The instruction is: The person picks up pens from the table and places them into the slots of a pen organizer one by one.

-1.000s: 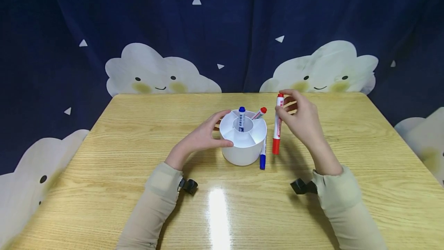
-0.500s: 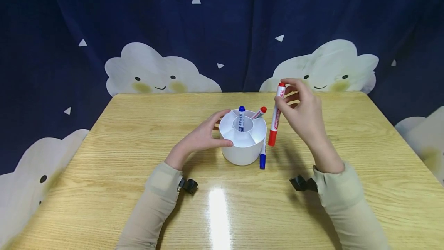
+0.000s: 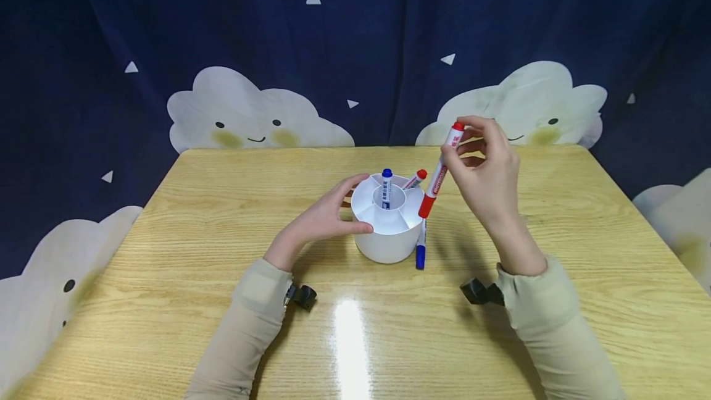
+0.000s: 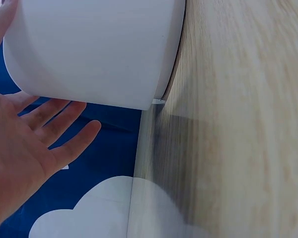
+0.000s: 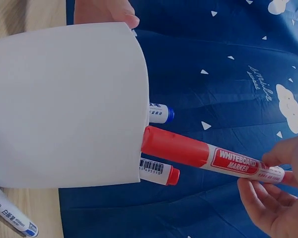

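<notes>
A round white pen holder (image 3: 380,247) with a centre cup and outer compartments stands on the table. My left hand (image 3: 322,215) holds its left side, thumb at the front rim and fingers behind. In the left wrist view, the fingers are spread beside the holder's wall. With thumb and fingers, my right hand (image 3: 491,181) pinches a red whiteboard marker (image 3: 439,175) near its upper end. The marker slants, its red cap down at the holder's right rim; whether it touches cannot be told. One blue marker (image 3: 386,189) stands in the centre cup. Another red marker (image 3: 415,179) leans in a back-right compartment.
A blue-capped marker (image 3: 421,253) lies on the wooden table (image 3: 183,276) against the holder's right side. Behind the table hangs a dark blue curtain (image 3: 355,36) with clouds and triangles. Black wrist cameras sit beneath both sleeves.
My right hand has lifted the red marker and tilted it, bringing its lower red end leftward from beside the holder to above the right rim. The left hand and holder stay put.
</notes>
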`<state>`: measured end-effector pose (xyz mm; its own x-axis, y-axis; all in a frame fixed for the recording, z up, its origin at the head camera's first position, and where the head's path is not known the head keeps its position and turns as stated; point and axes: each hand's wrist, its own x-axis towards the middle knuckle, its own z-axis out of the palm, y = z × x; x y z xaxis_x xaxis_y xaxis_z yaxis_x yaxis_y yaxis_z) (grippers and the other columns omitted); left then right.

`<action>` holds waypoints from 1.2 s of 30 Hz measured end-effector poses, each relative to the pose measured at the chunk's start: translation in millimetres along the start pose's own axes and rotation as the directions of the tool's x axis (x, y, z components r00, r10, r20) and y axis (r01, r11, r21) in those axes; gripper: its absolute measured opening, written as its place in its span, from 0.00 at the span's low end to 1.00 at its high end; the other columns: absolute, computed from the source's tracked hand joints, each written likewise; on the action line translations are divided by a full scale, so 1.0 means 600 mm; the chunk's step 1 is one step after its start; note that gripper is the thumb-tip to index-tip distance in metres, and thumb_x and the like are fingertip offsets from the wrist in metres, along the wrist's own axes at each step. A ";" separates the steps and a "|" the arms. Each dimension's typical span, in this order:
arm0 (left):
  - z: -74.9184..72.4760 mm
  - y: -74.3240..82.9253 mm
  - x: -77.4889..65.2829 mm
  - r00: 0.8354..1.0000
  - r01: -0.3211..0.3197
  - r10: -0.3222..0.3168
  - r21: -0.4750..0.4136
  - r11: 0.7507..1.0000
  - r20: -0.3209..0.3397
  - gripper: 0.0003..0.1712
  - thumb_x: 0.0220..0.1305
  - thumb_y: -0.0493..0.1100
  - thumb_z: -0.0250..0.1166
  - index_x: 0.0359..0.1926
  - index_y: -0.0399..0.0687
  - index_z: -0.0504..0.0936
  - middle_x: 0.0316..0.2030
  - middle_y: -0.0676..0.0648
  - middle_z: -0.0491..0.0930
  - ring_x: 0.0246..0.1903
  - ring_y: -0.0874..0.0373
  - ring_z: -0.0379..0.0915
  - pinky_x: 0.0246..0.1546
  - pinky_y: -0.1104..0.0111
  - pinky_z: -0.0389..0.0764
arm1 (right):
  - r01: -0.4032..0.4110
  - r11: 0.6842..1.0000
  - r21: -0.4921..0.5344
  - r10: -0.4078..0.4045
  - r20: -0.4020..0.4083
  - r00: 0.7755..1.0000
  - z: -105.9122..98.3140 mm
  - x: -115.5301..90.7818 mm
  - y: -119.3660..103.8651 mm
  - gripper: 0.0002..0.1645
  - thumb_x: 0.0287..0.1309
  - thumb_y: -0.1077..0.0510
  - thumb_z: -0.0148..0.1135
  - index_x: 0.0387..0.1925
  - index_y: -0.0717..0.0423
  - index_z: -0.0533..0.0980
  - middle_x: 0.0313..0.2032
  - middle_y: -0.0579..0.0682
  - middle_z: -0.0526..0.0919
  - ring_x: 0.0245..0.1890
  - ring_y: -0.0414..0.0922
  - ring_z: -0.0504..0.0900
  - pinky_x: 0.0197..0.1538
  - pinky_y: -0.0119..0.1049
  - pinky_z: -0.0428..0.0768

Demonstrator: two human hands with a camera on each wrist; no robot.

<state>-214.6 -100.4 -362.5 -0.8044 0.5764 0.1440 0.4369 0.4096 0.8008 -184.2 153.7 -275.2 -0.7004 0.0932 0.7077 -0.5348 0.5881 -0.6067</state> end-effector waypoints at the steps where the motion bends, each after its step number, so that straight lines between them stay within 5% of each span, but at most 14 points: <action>1: 0.000 0.000 0.000 1.000 0.001 -0.001 0.001 1.000 0.000 0.54 0.46 0.52 0.72 0.69 0.54 0.50 0.63 0.51 0.59 0.53 0.52 0.64 0.55 0.57 0.70 | -0.002 1.000 0.005 0.002 -0.003 1.000 0.001 0.000 0.000 0.22 0.50 0.62 0.62 0.50 0.57 0.72 0.38 0.52 0.78 0.31 0.30 0.75 0.31 0.16 0.74; 14: 0.000 0.001 -0.001 1.000 0.006 -0.006 -0.003 1.000 -0.003 0.54 0.45 0.52 0.72 0.69 0.53 0.50 0.63 0.51 0.58 0.54 0.52 0.64 0.55 0.57 0.70 | 0.004 0.999 0.038 -0.003 -0.016 1.000 0.006 -0.005 0.003 0.22 0.48 0.63 0.64 0.48 0.60 0.72 0.37 0.53 0.77 0.30 0.32 0.75 0.31 0.16 0.75; 36: -0.001 0.004 -0.001 1.000 -0.002 0.002 0.001 1.000 0.005 0.54 0.46 0.50 0.72 0.69 0.53 0.50 0.63 0.49 0.59 0.54 0.51 0.64 0.56 0.56 0.70 | 0.055 0.999 -0.001 -0.054 0.129 0.990 0.039 -0.051 0.028 0.15 0.46 0.65 0.66 0.38 0.64 0.73 0.34 0.54 0.74 0.31 0.44 0.79 0.28 0.28 0.81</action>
<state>-213.7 -100.2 -360.2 -0.8016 0.5805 0.1430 0.4391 0.4092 0.7999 -182.8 141.8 -315.5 -0.7255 -0.0429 0.6869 -0.5718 0.5931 -0.5668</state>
